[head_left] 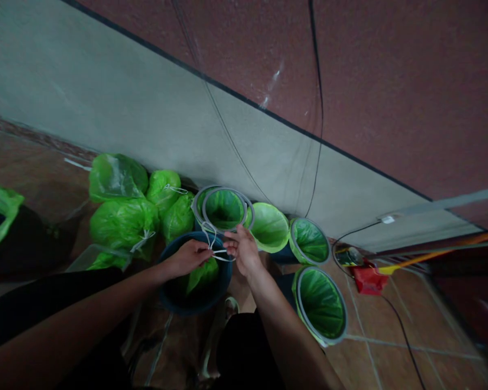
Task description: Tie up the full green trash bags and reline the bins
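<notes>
Both my hands are over a dark blue bin (174,300) that holds a green plastic bag (201,273). My left hand (189,255) is closed, pinching a white drawstring (218,252) of that bag. My right hand (242,249) is closed on the same white string, pulling it across toward the other hand. The string loops up toward the rim of the bin behind.
Several bins lined with green bags (224,208) (270,226) (310,241) (322,304) stand along the wall. Tied green bags (122,222) lie on the floor at the left. A red dustpan (368,280) and a yellow-handled broom (439,253) lie at the right, near black cables (398,319).
</notes>
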A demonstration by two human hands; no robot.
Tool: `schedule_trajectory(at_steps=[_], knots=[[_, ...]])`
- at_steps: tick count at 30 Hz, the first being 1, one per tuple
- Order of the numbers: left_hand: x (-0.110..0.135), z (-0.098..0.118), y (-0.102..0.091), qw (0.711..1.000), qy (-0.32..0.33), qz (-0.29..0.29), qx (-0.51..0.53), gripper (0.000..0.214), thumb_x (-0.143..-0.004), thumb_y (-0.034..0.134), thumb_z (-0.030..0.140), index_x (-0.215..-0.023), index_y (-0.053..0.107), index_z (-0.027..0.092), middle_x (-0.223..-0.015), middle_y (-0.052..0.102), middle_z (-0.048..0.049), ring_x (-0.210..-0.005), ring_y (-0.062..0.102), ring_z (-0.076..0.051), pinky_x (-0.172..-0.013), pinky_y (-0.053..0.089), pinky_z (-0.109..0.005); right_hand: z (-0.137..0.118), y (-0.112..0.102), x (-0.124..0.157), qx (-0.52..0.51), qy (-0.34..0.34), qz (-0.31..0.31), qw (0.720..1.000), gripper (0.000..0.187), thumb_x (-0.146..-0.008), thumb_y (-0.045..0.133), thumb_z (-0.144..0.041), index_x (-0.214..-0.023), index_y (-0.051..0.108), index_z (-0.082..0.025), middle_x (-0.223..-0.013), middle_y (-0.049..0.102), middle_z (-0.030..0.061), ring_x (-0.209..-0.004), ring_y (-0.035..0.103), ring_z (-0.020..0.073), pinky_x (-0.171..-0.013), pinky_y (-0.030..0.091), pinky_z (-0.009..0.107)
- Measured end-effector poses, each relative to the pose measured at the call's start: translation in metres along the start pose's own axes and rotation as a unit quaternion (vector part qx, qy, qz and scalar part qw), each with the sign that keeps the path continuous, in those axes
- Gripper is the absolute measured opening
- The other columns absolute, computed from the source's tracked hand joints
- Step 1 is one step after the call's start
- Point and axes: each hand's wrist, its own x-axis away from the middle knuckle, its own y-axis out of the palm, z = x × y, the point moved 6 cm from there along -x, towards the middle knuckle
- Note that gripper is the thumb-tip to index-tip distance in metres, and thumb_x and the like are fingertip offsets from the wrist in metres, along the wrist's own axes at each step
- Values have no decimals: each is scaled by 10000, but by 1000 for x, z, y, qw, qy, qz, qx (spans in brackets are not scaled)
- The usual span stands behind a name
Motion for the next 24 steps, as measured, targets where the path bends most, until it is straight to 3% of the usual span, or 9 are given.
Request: schedule_trajectory(at_steps=[2, 5, 7, 13, 16, 21, 24], knots=[[-2, -5, -2, 999, -15, 24, 37, 318, -817, 482, 431, -627, 561, 188, -503, 497, 32, -473, 439, -114, -489, 329, -234, 15, 6, 3, 82, 5, -28, 996, 331, -802, 623, -314, -1093, 500, -215, -819, 658, -10, -457, 568, 95, -358, 375, 185], [-3, -2, -6, 998, 3, 45, 34, 301, -810, 491, 404, -629, 590, 184, -527, 530, 23, -487, 448, -113, -495, 336, -231, 38, 20, 9, 187, -22, -101, 977, 405, -762, 586, -191, -1160, 518, -226, -768, 637, -37, -491, 588, 109, -412, 444, 207], [-1, 4, -10, 997, 37, 60, 18, 296, -822, 491, 388, -639, 608, 187, -562, 571, 13, -527, 489, -120, -529, 362, -229, 47, 25, 10, 207, -33, -112, 971, 402, -743, 567, -163, -1140, 539, -223, -699, 618, -49, -522, 589, 119, -471, 484, 228], [1, 15, -23, 994, 73, 74, 29, 310, -862, 493, 430, -802, 681, 189, -690, 666, -8, -617, 567, -145, -597, 417, -236, 43, 34, 10, 90, -32, -118, 988, 398, -651, 649, -206, -1041, 570, -225, -664, 615, -64, -572, 570, 124, -558, 478, 240], [1, 16, -24, 994, 71, 78, 32, 313, -852, 509, 419, -800, 700, 176, -643, 640, -3, -582, 548, -133, -572, 409, -232, 41, 38, 13, 60, -20, -145, 987, 354, -614, 662, -221, -964, 616, -215, -695, 633, -42, -606, 569, 122, -568, 456, 230], [2, 15, -27, 991, 46, 100, 77, 314, -824, 538, 419, -815, 705, 153, -491, 523, 32, -456, 466, -107, -470, 349, -224, 46, 36, 12, 54, -11, -145, 988, 345, -636, 686, -285, -966, 630, -200, -630, 593, -48, -538, 488, 97, -513, 386, 207], [3, 12, -34, 983, -12, 140, 118, 339, -800, 567, 463, -761, 681, 147, -442, 486, 41, -392, 395, -87, -416, 284, -220, 43, 31, 9, 87, -39, -116, 989, 361, -613, 699, -287, -953, 614, -203, -602, 550, -68, -512, 450, 90, -498, 377, 210]])
